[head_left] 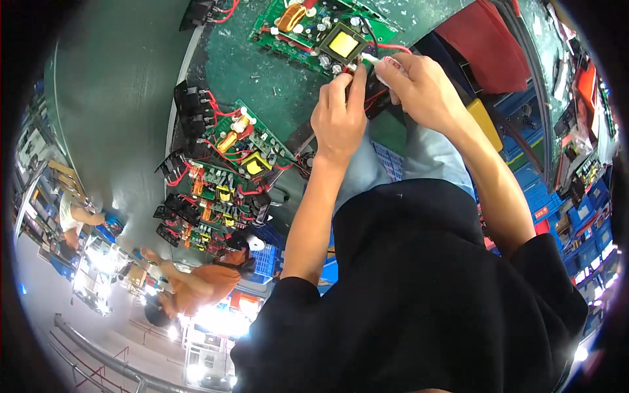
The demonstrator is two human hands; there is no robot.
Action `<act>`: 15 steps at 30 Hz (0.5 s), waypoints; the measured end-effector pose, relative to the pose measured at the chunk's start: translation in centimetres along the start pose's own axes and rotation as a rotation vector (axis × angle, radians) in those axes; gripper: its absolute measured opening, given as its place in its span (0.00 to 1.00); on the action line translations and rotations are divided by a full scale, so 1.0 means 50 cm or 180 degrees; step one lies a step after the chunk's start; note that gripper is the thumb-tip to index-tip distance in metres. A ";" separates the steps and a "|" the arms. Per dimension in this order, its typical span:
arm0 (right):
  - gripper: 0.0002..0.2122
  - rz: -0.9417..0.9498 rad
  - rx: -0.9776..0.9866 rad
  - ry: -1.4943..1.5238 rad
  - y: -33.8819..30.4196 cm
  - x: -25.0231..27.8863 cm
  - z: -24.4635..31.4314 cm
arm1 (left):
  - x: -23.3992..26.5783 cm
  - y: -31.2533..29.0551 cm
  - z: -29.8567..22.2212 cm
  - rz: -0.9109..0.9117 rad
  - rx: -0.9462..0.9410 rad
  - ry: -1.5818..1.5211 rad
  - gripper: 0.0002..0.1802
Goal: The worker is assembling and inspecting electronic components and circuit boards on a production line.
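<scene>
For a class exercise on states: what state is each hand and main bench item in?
White-and-red bottle: held, nozzle toward circuit board
Right hand: closed around bottle
Circuit board: components up, exposed
Left hand: fingertips at that board's edge, hold unclear
Boards at left: in a row, components exposed

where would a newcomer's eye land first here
Probably the bright yellow square on the green circuit board at top centre, with the left hand at its lower edge and the right hand holding a white-tipped tube. Next, a cluster of boards left of centre.
</scene>
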State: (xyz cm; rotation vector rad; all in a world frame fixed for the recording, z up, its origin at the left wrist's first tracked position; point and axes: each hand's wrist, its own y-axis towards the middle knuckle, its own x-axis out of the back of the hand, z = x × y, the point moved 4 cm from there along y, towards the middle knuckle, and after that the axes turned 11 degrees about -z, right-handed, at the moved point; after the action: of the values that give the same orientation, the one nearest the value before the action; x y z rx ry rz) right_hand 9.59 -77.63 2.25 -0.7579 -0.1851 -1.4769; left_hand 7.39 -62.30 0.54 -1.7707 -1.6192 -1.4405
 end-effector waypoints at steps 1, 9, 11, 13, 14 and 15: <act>0.19 -0.0101 0.0503 -0.0140 -0.001 0.000 0.010 | 0.001 -0.001 0.002 0.0009 0.0014 -0.0007 0.20; 0.20 -0.0047 -0.0605 0.0147 -0.006 -0.019 0.012 | -0.005 0.002 0.006 -0.0287 -0.0288 -0.0051 0.18; 0.20 -0.0127 -0.0520 0.0101 -0.005 -0.023 0.020 | -0.003 0.001 0.009 -0.0302 -0.0283 -0.0081 0.18; 0.19 -0.0020 -0.0942 0.0298 -0.005 -0.031 0.020 | -0.002 0.001 0.011 -0.0318 -0.0282 -0.0103 0.17; 0.19 -0.0020 -0.0949 0.0280 -0.008 -0.036 0.019 | -0.002 0.001 0.012 -0.0340 -0.0271 -0.0123 0.17; 0.19 -0.0114 -0.1135 0.0618 -0.012 -0.042 0.014 | -0.002 0.000 0.012 -0.0361 -0.0260 -0.0143 0.17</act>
State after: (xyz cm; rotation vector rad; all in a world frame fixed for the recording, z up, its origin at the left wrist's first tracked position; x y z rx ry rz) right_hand 8.97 -75.48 1.84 -0.8914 0.2192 -1.6290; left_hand 7.67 -61.88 0.22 -1.7934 -1.7320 -1.5482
